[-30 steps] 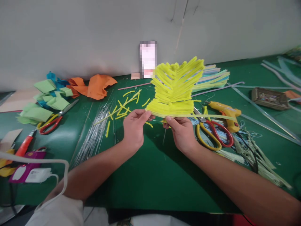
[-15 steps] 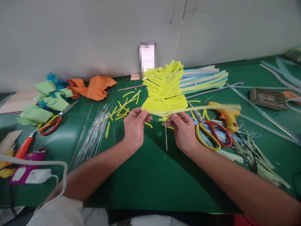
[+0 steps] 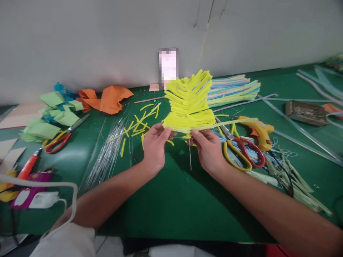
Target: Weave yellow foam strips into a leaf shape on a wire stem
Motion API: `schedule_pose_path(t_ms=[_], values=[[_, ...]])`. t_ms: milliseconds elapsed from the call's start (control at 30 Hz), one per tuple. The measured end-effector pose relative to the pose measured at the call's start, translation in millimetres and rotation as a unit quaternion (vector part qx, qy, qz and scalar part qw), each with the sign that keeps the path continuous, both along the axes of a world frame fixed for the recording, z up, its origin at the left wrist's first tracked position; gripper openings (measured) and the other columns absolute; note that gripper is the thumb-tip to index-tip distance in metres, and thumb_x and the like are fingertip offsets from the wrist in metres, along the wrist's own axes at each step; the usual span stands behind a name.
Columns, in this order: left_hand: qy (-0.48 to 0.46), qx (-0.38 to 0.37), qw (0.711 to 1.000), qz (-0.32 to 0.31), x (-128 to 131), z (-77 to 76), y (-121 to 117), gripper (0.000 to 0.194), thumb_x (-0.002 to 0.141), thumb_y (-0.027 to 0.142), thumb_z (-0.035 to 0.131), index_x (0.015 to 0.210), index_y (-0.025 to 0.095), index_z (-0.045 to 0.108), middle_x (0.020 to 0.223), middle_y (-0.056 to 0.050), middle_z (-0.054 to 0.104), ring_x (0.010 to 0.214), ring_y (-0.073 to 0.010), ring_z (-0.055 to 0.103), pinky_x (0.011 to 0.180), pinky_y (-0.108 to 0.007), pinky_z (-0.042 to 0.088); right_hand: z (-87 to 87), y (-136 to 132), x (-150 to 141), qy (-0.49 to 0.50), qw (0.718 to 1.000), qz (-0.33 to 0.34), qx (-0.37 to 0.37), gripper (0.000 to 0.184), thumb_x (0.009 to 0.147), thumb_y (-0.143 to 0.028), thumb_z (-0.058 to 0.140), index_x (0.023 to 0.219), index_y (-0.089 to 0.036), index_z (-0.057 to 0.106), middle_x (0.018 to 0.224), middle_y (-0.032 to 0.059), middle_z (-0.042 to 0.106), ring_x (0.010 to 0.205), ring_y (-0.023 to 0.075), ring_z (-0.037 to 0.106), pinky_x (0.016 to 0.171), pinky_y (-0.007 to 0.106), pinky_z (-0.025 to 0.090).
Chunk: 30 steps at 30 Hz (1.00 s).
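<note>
Between my two hands, raised over the table, is a leaf-like piece of yellow pipe cleaners set in a chevron pattern. My left hand pinches its lower left edge between thumb and fingers. At the lower right, my right hand is closed on the piece near its middle line. One longer pale yellow pipe cleaner sticks out to the right above my right hand. Thin wire ends hang below the piece. Some fingertips are hidden behind it.
Left lie cut yellow pieces, silvery wires, scissors, and green and orange paper. Right are larger scissors, a yellow glue gun, pipe cleaner bundles and a small tray. A phone leans on the wall.
The yellow piece has shifted slightly to the right, and my left hand with it. The long pipe cleaner's free end has moved left a little. Both hands keep their grip.
</note>
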<state>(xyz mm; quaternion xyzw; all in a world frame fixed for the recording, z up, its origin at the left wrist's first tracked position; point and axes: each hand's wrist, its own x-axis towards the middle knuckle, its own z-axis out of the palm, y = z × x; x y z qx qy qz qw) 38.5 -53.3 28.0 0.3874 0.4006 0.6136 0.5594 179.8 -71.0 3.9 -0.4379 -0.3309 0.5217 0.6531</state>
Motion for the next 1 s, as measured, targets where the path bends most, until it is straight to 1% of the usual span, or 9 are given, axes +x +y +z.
schedule_pose_path(t_ms=[100,200,300,433,500,600,667,800,1000], values=[[0.028,-0.046,0.996,-0.068,6,-0.7,-9,0.038,0.07,0.038,0.082,0.1,0.019,0.07,0.098,-0.005,0.075,0.08,-0.0159,0.069,0.069,-0.027,0.052,1.3,-2,0,-0.024,1.0,-0.004,0.0,0.025,0.074,-0.038,0.08,0.063,-0.021,0.065,0.058,-0.0029,0.062,0.06,0.013,0.057,0.068,0.031,0.048],[0.042,-0.056,0.992,-0.106,11,1.1,-14,0.033,0.067,0.036,0.084,0.094,0.019,0.074,0.095,-0.005,0.076,0.079,-0.0169,0.068,0.071,-0.029,0.053,5.2,-4,-2,-0.022,1.0,0.012,0.002,0.022,0.073,-0.037,0.081,0.064,-0.021,0.068,0.058,-0.003,0.062,0.059,0.0128,0.057,0.066,0.031,0.048],[0.045,-0.037,0.994,-0.09,13,2.8,-15,0.025,0.068,0.035,0.083,0.085,0.019,0.075,0.087,-0.004,0.076,0.073,-0.0164,0.068,0.068,-0.03,0.054,9.5,-6,-4,-0.016,0.999,0.034,0.01,0.019,0.073,-0.036,0.081,0.066,-0.021,0.07,0.06,-0.0025,0.064,0.059,0.013,0.058,0.063,0.031,0.048],[0.064,-0.028,0.993,-0.094,11,2.1,-14,0.02,0.071,0.035,0.082,0.082,0.019,0.075,0.078,-0.003,0.074,0.069,-0.016,0.067,0.065,-0.029,0.054,9.7,-6,-5,-0.014,0.999,0.047,0.013,0.019,0.072,-0.036,0.081,0.066,-0.021,0.071,0.061,-0.0022,0.065,0.059,0.0135,0.058,0.063,0.031,0.049],[0.062,-0.023,0.993,-0.098,10,1.5,-14,0.02,0.072,0.035,0.081,0.083,0.019,0.076,0.081,-0.004,0.075,0.071,-0.0166,0.068,0.067,-0.03,0.055,7.2,-6,-5,-0.015,0.999,0.044,0.012,0.019,0.072,-0.037,0.081,0.069,-0.022,0.07,0.062,-0.0024,0.065,0.059,0.0135,0.057,0.063,0.031,0.048],[0.047,-0.015,0.994,-0.101,10,0.3,-14,0.021,0.073,0.033,0.081,0.089,0.02,0.075,0.09,-0.004,0.076,0.072,-0.0169,0.068,0.068,-0.031,0.057,3.9,-7,-3,-0.025,0.999,0.042,0.013,0.023,0.077,-0.04,0.076,0.066,-0.021,0.067,0.061,-0.0019,0.063,0.06,0.014,0.057,0.065,0.031,0.048],[0.048,-0.012,0.995,-0.09,9,-1.8,-13,0.021,0.072,0.032,0.081,0.088,0.02,0.075,0.087,-0.003,0.075,0.07,-0.0164,0.067,0.067,-0.031,0.056,3.6,-7,-1,-0.02,0.999,0.04,0.018,0.026,0.081,-0.042,0.071,0.066,-0.021,0.066,0.062,-0.0013,0.062,0.06,0.0142,0.056,0.065,0.031,0.047],[0.056,-0.005,0.997,-0.053,8,-8.2,-10,0.02,0.069,0.031,0.083,0.082,0.02,0.074,0.079,-0.002,0.073,0.07,-0.016,0.066,0.067,-0.029,0.055,5.5,-5,1,0.004,0.999,0.012,0.036,0.019,0.083,-0.038,0.067,0.073,-0.022,0.067,0.067,-0.0015,0.063,0.059,0.0131,0.055,0.061,0.029,0.045],[0.049,-0.017,0.997,-0.052,9,-8.1,-8,0.029,0.067,0.035,0.082,0.092,0.021,0.073,0.09,-0.003,0.075,0.072,-0.0161,0.065,0.065,-0.028,0.053,7.2,-4,1,-0.006,1.0,-0.012,0.027,0.014,0.08,-0.032,0.066,0.071,-0.022,0.063,0.068,-0.0016,0.063,0.058,0.0133,0.055,0.061,0.031,0.047]])
